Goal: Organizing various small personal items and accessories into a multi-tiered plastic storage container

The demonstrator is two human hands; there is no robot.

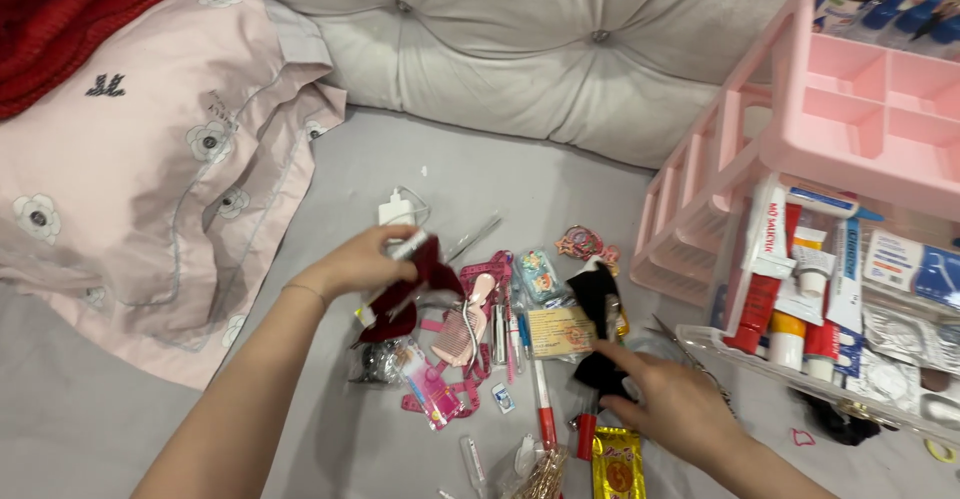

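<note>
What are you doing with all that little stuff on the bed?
A person is handling a heap of small things on a grey bed sheet. The left hand holds up a dark red pouch with a small white object. The right hand rests on a black cloth piece. Between them lie a pink comb, pens and packets. A pink plastic organizer stands at the right.

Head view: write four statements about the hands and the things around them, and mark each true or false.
1. The left hand holds a dark red pouch. True.
2. The right hand rests on a pink comb. False: it touches a black cloth item; the pink comb lies apart.
3. The pink organiser stands on the right. True.
4. The pillow is blue. False: pale pink with flowers.
</note>
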